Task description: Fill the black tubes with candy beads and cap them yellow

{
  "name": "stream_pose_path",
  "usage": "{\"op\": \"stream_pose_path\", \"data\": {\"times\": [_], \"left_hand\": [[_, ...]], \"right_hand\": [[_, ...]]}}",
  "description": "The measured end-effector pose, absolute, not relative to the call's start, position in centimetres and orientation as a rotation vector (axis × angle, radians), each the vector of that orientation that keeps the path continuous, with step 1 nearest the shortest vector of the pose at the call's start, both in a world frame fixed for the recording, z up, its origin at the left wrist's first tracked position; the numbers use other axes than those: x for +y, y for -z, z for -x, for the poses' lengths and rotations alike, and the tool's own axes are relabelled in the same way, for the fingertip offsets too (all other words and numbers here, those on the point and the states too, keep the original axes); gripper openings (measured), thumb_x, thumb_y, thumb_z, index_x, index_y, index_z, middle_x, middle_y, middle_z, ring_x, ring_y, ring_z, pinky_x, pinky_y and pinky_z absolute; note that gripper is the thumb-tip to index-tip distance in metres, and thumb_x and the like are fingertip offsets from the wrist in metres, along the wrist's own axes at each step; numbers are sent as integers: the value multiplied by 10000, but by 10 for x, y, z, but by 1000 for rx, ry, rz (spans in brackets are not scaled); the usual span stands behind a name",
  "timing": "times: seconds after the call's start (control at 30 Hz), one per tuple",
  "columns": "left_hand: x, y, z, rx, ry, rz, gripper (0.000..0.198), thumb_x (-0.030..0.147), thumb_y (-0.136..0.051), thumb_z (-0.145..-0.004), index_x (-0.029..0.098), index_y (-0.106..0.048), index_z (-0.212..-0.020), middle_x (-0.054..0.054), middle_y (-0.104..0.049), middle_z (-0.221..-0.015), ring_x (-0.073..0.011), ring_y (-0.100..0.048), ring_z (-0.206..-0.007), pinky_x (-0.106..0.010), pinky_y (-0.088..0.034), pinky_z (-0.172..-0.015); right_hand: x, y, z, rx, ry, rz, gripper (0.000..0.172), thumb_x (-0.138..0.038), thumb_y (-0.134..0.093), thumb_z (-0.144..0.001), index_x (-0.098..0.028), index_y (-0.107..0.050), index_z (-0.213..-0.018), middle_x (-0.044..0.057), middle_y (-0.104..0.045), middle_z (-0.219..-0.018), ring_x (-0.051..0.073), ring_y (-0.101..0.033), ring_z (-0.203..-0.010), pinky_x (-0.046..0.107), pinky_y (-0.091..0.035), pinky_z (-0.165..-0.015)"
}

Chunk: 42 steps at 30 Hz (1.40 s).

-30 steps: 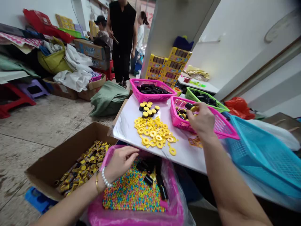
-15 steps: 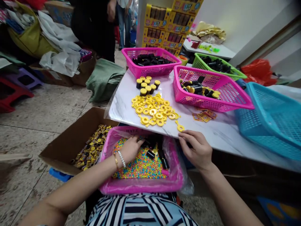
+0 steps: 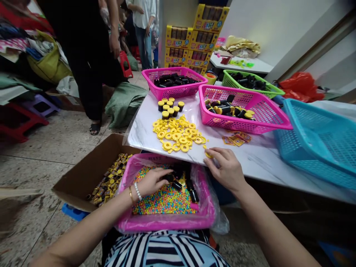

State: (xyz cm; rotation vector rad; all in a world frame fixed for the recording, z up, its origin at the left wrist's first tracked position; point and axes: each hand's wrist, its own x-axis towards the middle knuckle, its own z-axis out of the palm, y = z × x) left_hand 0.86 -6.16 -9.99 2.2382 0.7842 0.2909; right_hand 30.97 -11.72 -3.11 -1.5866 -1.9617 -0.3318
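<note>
My left hand (image 3: 151,181), with a bead bracelet at the wrist, is over the pink tub (image 3: 167,224) of small coloured balls (image 3: 164,202). Its thumb and fingers close around a small black tube (image 3: 168,177). Other black tubes (image 3: 193,191) lie on the balls at the tub's right side. My right hand (image 3: 226,168) is at the table's front edge, fingertips pinching a yellow ring (image 3: 208,154) against the tabletop. To its left spreads a heap of yellow rings (image 3: 179,135). Behind the heap stand several black tubes with yellow caps (image 3: 166,108).
Pink baskets (image 3: 244,124) of tubes, a green basket (image 3: 274,91) and a blue basket (image 3: 319,148) stand on the table (image 3: 144,129). Small printed cards (image 3: 236,139) lie nearby. A cardboard box (image 3: 80,178) of capped tubes sits left of the tub. A person in black (image 3: 80,48) stands behind.
My right hand has drawn the yellow ring slightly toward the table edge. My left hand has come up from the balls with a black tube between its fingers. The person in black has shifted left.
</note>
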Motion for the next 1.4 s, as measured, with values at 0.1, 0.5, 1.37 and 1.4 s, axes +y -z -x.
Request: {"op": "stream_pose_path", "data": {"times": [0.1,0.5,1.37,1.4], "left_hand": [[-67,87,1,716,-420,-1774,353,277,-585,-892,199,-632,-1234,-94,-672,-1209,-205,-629,-1101,-362,-495,-975],[-81,65,19,616,-562,-418,563,222,-547,-951,131,-332,-1463,-154,-710,-942,-160,-733,-733,-166,-571,-607],[-81,98,14,955,249,-2520,219,98,-513,-905,83,-691,-1032,-176,-629,-974,-209,-652,-711,-321,-522,-653],[-84,104,12,906,271,-2495,187,98,-543,-888,81,-707,-977,-171,-638,-937,-209,-648,-688,-316,-515,-636]], "right_hand": [[-114,32,-315,-1950,313,1611,267,-389,-581,-902,-177,-694,-1019,105,-674,-1001,238,-602,-938,392,-497,-867],[-99,13,-339,-1615,-370,1970,609,-522,-645,-722,-181,-615,-1225,55,-646,-896,172,-576,-695,309,-456,-655],[-85,14,-294,-888,-769,1535,344,-407,-847,-594,-167,-679,-774,-29,-559,-558,55,-433,-458,165,-307,-407],[-86,13,-292,-912,-747,1565,329,-399,-842,-609,-167,-686,-782,-28,-564,-563,52,-428,-458,162,-298,-403]]}}
